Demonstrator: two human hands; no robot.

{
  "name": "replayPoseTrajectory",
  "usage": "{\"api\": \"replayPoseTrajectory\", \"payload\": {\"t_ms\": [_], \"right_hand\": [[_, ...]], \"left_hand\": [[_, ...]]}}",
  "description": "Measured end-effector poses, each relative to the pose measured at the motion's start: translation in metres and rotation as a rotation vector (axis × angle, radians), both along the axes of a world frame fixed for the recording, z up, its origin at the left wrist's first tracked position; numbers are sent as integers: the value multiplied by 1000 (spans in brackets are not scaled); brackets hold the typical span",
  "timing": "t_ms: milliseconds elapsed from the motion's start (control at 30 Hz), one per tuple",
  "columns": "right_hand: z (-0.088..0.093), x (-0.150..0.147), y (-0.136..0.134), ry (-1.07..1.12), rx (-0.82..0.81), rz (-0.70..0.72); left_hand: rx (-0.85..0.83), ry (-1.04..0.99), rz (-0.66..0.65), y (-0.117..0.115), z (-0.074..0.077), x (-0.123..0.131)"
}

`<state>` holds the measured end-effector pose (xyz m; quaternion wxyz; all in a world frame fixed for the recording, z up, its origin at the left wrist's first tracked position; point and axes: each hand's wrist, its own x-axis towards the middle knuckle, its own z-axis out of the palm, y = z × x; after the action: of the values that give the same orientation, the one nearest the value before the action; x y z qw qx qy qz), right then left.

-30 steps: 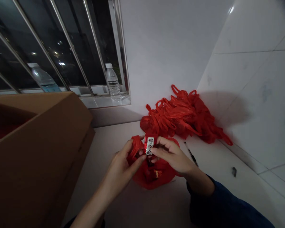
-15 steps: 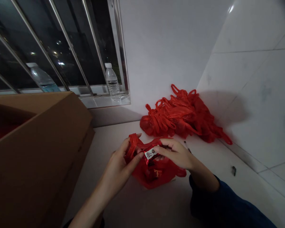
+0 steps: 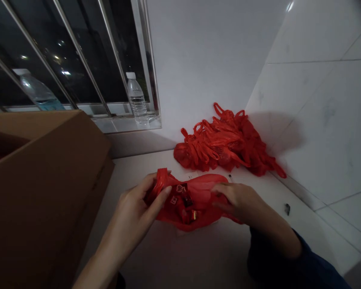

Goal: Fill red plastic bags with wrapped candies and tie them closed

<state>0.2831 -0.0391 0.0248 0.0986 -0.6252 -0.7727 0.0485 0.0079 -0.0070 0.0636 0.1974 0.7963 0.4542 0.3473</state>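
A small red plastic bag (image 3: 198,202) lies open on the white surface in front of me. Several small wrapped red sweets (image 3: 182,196) show inside it. My left hand (image 3: 134,210) pinches the bag's left handle between thumb and fingers. My right hand (image 3: 239,200) grips the bag's right edge, fingers curled on the plastic. The two hands hold the bag's mouth spread apart.
A heap of red plastic bags (image 3: 225,142) lies behind against the wall. A large brown cardboard box (image 3: 45,188) stands at the left. Two water bottles (image 3: 136,98) stand on the barred window's sill. A small dark object (image 3: 286,208) lies by the tiled wall at right.
The white-labelled sweet held above the bag a second ago has gone down into it. My right hand let it go and moved to the bag's right edge. The view shifted slightly.
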Motion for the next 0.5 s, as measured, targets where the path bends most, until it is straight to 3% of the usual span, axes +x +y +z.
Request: {"api": "replayPoseTrajectory", "payload": {"t_ms": [133, 367, 433, 500], "right_hand": [[1, 16, -30, 24, 90, 39], [-24, 21, -56, -85, 175, -154], [-18, 29, -57, -75, 142, -185], [-3, 40, -55, 74, 103, -122]], "left_hand": [[44, 82, 52, -1, 4, -5], [73, 56, 138, 0, 9, -21], [88, 4, 113, 1, 12, -25], [122, -57, 83, 3, 15, -26]]}}
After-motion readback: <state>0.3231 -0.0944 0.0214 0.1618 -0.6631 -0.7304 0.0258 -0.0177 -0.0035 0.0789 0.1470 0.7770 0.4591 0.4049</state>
